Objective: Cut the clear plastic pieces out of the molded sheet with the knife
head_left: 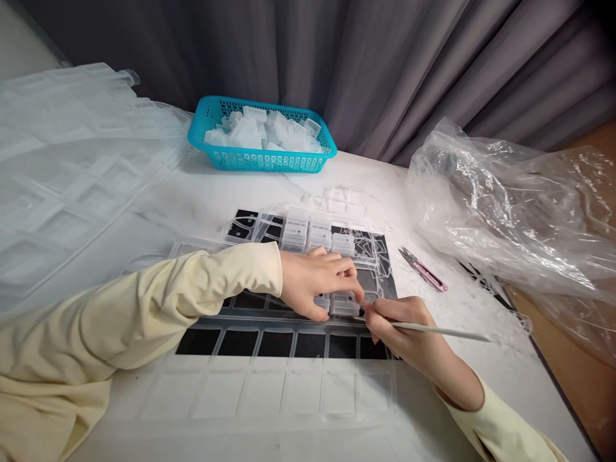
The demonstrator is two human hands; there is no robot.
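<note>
My left hand point(322, 282) lies palm down with its fingers spread over small clear plastic pieces point(343, 303) in a clear moulded plastic sheet point(283, 326). My right hand point(402, 321) pinches a slim pen-like tool with a pale shaft point(447, 331). Its tip points left toward the sheet, close to my left fingertips; I cannot make out the tip's shape. Under part of the sheet is a black mat point(238, 342), which shows through the rectangular cells. Stacked frosted plastic pieces point(295, 231) stand just beyond my left hand.
A blue basket point(267, 160) of frosted plastic pieces stands at the back. Pink-handled thread snips point(423, 269) lie to the right among clear scraps. A clear plastic bag point(505, 205) covers the right side. Moulded sheets point(72, 179) are heaped at left, before a grey curtain point(385, 70).
</note>
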